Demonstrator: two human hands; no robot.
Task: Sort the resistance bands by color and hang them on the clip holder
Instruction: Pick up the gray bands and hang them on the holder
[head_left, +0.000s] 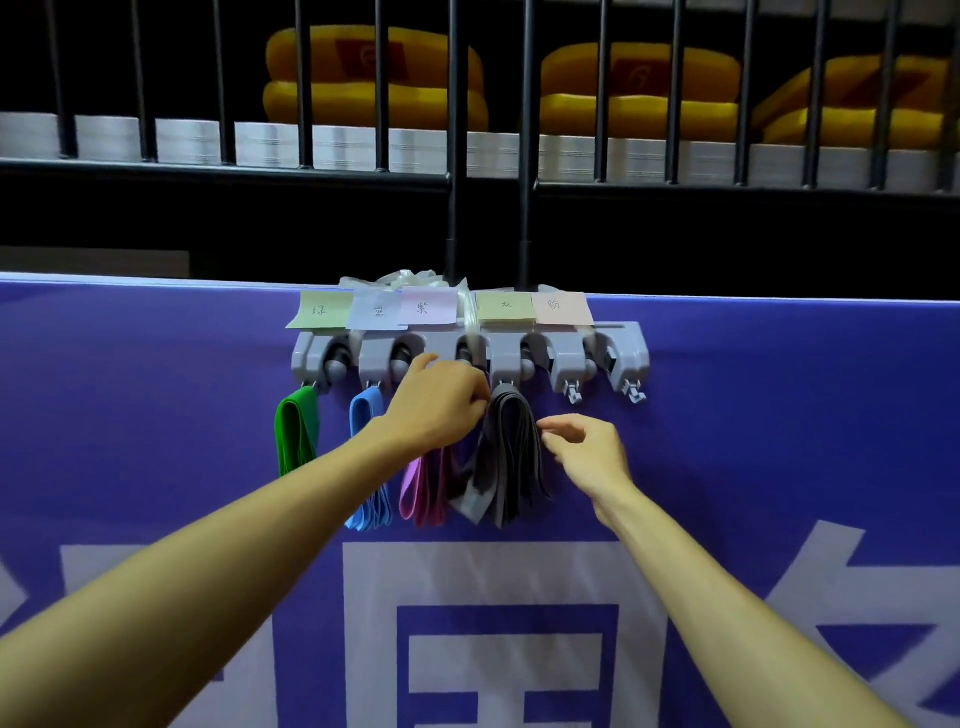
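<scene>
A grey clip holder (566, 358) with several clips hangs on a purple banner, with coloured sticky notes (431, 307) above it. A green band (296, 431) hangs from the first clip, a blue band (366, 415) from the second. Purple and pink bands (423, 491) dangle below my left hand (441, 405), which grips their top at the third clip. A bundle of grey bands (511, 457) hangs from the fourth clip. My right hand (584, 449) sits just right of the grey bundle, thumb and fingertips pinched at its edge. The two rightmost clips are bare.
The purple banner (779, 415) with large white characters covers a barrier below the holder. Behind it runs a black metal railing (452, 156), and yellow cushions (374, 78) are stacked beyond. Clear plastic ties (410, 278) fasten the holder to the railing posts.
</scene>
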